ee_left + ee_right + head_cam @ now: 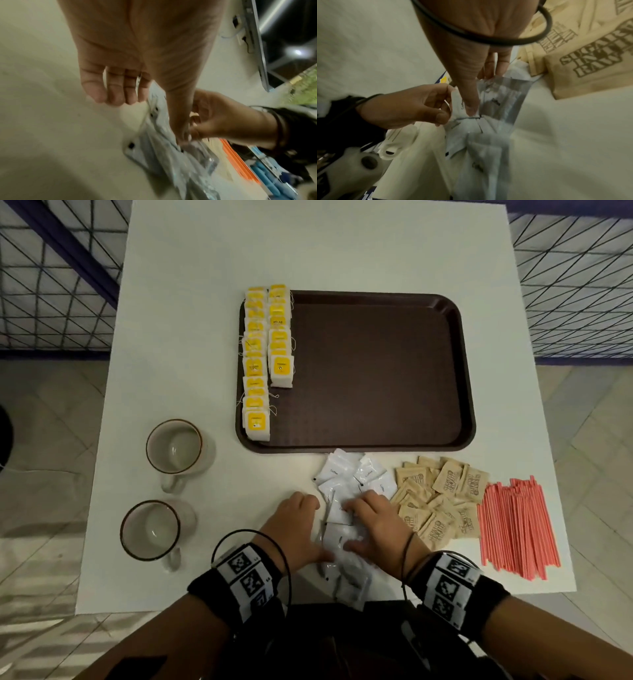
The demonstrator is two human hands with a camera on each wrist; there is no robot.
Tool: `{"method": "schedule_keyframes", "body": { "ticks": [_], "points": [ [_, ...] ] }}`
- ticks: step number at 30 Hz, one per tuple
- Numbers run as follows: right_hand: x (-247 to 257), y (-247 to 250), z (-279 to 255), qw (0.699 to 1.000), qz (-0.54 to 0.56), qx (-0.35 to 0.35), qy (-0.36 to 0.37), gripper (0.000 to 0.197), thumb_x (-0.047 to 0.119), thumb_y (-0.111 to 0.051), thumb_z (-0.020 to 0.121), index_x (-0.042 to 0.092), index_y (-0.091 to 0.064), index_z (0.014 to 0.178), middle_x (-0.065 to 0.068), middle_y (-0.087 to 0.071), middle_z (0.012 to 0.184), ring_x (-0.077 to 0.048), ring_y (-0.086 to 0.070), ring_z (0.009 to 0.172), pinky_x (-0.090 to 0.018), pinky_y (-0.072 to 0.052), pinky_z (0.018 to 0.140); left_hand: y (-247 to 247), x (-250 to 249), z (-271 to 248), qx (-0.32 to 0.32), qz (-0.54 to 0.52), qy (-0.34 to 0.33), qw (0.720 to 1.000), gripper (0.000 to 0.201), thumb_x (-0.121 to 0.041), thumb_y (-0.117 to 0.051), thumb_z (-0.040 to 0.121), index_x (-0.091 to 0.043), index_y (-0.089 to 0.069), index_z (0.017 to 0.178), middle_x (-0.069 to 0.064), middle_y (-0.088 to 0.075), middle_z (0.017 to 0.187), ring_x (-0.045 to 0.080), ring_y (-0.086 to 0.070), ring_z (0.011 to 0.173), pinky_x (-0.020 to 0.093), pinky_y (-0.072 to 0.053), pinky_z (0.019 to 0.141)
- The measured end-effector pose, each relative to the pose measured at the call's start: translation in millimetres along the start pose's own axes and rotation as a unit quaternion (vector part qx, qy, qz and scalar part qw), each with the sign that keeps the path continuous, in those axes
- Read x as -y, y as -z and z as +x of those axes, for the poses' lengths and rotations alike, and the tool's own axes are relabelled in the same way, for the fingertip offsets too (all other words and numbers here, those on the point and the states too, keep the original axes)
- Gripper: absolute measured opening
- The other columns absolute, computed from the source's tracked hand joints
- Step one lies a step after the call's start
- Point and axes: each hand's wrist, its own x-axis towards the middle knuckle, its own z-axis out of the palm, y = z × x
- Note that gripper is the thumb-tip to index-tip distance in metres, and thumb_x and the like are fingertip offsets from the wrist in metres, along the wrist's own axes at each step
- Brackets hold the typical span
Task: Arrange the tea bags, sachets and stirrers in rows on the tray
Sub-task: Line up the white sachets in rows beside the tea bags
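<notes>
White sachets point(346, 474) lie heaped at the table's near edge, right under our hands and just short of the tray's point(459, 371) near rim. We have both hands in the heap: our left hand point(297, 525) pinches the left edge of a few sachets between thumb and curled fingers, and our right hand point(373, 522) grips them from the other side, thumb pressing down on top, as the right wrist view shows. Their long axes run roughly away from us, toward the tray, though the heap is jumbled. From the hands, the free tray floor lies straight ahead and a little right; both hands seem about equally near it. Tea bags point(267, 361) already stand in two rows along the tray's left side, so we judge the sachets' row belongs just right of them. Brown sachets point(442, 494) lie just right of our right hand, with stirrers point(513, 525) beyond them.
</notes>
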Motion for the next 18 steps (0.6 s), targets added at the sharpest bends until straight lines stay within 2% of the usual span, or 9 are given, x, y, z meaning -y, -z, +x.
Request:
{"method": "schedule_keyframes", "body": {
  "ticks": [2, 5, 7, 9, 11, 13, 16, 18],
  "points": [
    [-1.8, -1.2, 0.5, 1.000, 0.002, -0.021, 0.017, 0.068, 0.033, -0.081, 0.059, 0.017, -0.048, 0.117, -0.008, -0.052, 0.108, -0.026, -0.053, 0.092, -0.039, -0.050, 0.080, -10.0, -6.6, 1.1, -0.026, 0.014, 0.003, 1.000, 0.076, -0.053, -0.077, 0.061, -0.014, -0.043, 0.117, 0.003, -0.042, 0.118, 0.022, -0.044, 0.109, 0.035, -0.039, 0.094],
    [-3.8, 5.5, 0.7, 0.998, 0.023, -0.045, 0.037, 0.061, 0.039, -0.076, 0.065, 0.015, -0.051, 0.115, -0.007, -0.053, 0.106, -0.021, -0.051, 0.094, -0.033, -0.046, 0.083, -14.5, -11.5, 5.9, -0.059, -0.005, 0.016, 0.998, 0.056, -0.045, -0.072, 0.070, -0.014, -0.047, 0.109, 0.003, -0.045, 0.114, 0.024, -0.044, 0.107, 0.037, -0.041, 0.091],
    [-4.0, 14.0, -4.2, 0.995, 0.050, -0.065, 0.049, 0.056, 0.046, -0.071, 0.070, 0.016, -0.053, 0.112, -0.007, -0.055, 0.103, -0.017, -0.049, 0.094, -0.026, -0.041, 0.083, -14.3, -10.4, 9.2, -0.063, -0.015, 0.022, 0.998, 0.048, -0.039, -0.073, 0.070, -0.015, -0.049, 0.104, 0.003, -0.046, 0.111, 0.025, -0.045, 0.106, 0.037, -0.041, 0.090],
    [-6.9, 19.0, -13.4, 0.993, 0.048, -0.063, 0.083, 0.047, 0.045, -0.070, 0.073, 0.018, -0.055, 0.109, -0.006, -0.056, 0.101, -0.018, -0.050, 0.092, -0.027, -0.041, 0.081, -12.8, -8.1, 10.8, -0.060, -0.033, 0.021, 0.997, 0.047, -0.037, -0.077, 0.067, -0.017, -0.050, 0.100, 0.002, -0.047, 0.107, 0.024, -0.047, 0.102, 0.037, -0.042, 0.089],
    [-10.4, 18.5, -24.4, 0.990, 0.005, -0.024, 0.140, 0.037, 0.044, -0.070, 0.077, 0.023, -0.059, 0.105, -0.002, -0.058, 0.100, -0.020, -0.053, 0.088, -0.033, -0.044, 0.077, -11.7, -4.7, 11.5, -0.046, -0.040, 0.015, 0.998, 0.049, -0.038, -0.080, 0.063, -0.018, -0.052, 0.098, -0.002, -0.045, 0.102, 0.022, -0.047, 0.100, 0.035, -0.043, 0.088],
    [-12.8, 13.2, -32.9, 0.980, -0.041, 0.027, 0.194, 0.032, 0.049, -0.063, 0.079, 0.029, -0.062, 0.103, 0.002, -0.057, 0.100, -0.019, -0.052, 0.087, -0.030, -0.043, 0.073, -11.0, -0.8, 10.7, -0.029, -0.026, 0.013, 0.999, 0.051, -0.041, -0.081, 0.059, -0.019, -0.054, 0.096, -0.004, -0.042, 0.098, 0.021, -0.047, 0.099, 0.032, -0.042, 0.087],
    [-11.0, 1.8, -32.6, 0.957, -0.146, 0.100, 0.231, 0.043, 0.063, -0.046, 0.076, 0.036, -0.056, 0.107, 0.003, -0.059, 0.103, -0.019, -0.051, 0.091, -0.029, -0.038, 0.073, -12.0, 2.8, 6.7, -0.013, 0.023, 0.007, 1.000, 0.059, -0.045, -0.082, 0.055, -0.018, -0.053, 0.099, -0.001, -0.043, 0.103, 0.021, -0.045, 0.098, 0.033, -0.042, 0.087],
    [-7.6, -4.3, -25.1, 0.941, -0.212, 0.122, 0.232, 0.049, 0.061, -0.053, 0.068, 0.037, -0.054, 0.110, 0.005, -0.059, 0.106, -0.017, -0.045, 0.095, -0.031, -0.031, 0.075, -12.5, 1.5, 4.5, 0.005, 0.084, -0.010, 0.996, 0.060, -0.044, -0.081, 0.059, -0.018, -0.051, 0.104, 0.001, -0.042, 0.110, 0.022, -0.044, 0.102, 0.035, -0.042, 0.088]
  ]
}}
